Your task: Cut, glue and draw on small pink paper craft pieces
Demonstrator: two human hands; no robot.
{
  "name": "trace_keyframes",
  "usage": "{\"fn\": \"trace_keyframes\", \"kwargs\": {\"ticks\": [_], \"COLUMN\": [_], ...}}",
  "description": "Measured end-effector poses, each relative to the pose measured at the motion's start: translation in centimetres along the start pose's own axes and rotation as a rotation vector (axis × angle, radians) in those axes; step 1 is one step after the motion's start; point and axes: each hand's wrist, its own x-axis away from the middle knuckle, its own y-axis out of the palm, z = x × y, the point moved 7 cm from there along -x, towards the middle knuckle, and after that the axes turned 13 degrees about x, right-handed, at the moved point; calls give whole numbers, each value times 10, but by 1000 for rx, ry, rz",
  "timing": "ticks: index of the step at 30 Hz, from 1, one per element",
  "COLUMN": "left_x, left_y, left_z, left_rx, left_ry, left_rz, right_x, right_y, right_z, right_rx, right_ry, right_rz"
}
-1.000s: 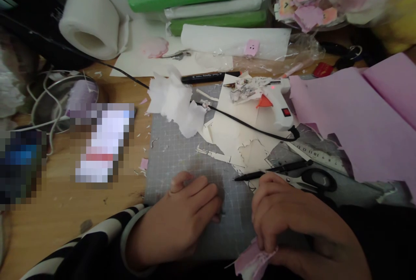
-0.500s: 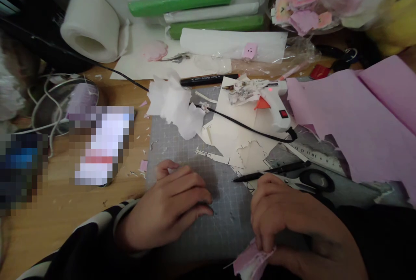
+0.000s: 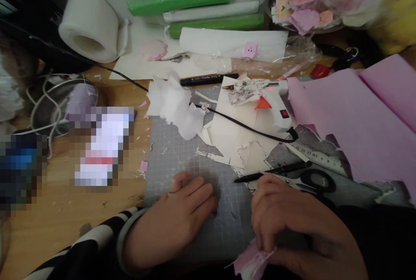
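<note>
1. Right hand (image 3: 292, 223) first: its fingers (image 3: 264, 232) are curled down and pinched closed on a pink felt scrap (image 3: 251, 262) at the bottom edge of the view, near the person's body.
2. Left hand (image 3: 175, 223) lies palm-down on the grey cutting mat (image 3: 182, 154), fingers loosely bent and holding nothing that I can see (whatever may sit under the palm is hidden).
3. Just beyond the right knuckles: a black pen (image 3: 273, 170) and black-handled scissors (image 3: 312, 180), both lying on the mat beside cut cream paper (image 3: 240, 137).
4. Further out, a white glue gun (image 3: 276, 106) with a small red light showing, its black cord (image 3: 240, 126) running across the mat; a large pink sheet (image 3: 351, 119) to the right; a white foam roll (image 3: 89, 24) and green rolls (image 3: 180, 0) at the back of the tabletop.
5. Risk, as I judge it: the gun looks switched on, so a sleeve catching the cord could drag a hot nozzle over paper. The scissors sit close to the right hand, too.
6. Writing: the black marker (image 3: 208, 79) carries white lettering, too small to read; ruler (image 3: 321, 156) numerals are only faintly visible.
</note>
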Motion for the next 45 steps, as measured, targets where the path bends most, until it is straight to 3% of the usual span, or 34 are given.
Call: {"fn": "trace_keyframes", "kwargs": {"ticks": [3,7,9,13,20,26,29,33,35,41,45], "left_x": [-1,0,0,-1,-4,-6,-5,1,2,-8,-10], "left_y": [-2,-16,-16,-8,-5,3,-1,-18,-20,-6,-2], "left_z": [2,-1,-1,2,14,16,10,1,3,17,24], "left_rx": [17,201,228,121,-88,-232,-108,117,136,-43,-180], "left_ry": [12,35,54,52,107,129,73,40,74,158,159], "left_rz": [-5,102,94,23,119,41,49,237,256,91,148], "right_x": [0,0,0,1,1,0,1,3,3,2,2], "right_y": [1,1,2,2,-1,1,1,1,1,0,0], "right_z": [0,0,0,0,0,-1,-1,-1,-1,-2,0], "right_rx": [12,10,9,5,9,-4,-7,-20,-25,-17,-25], "right_ry": [2,3,5,0,7,-3,0,4,3,6,8], "right_rz": [-13,-5,-4,-5,-1,-6,7,20,15,18,25]}}
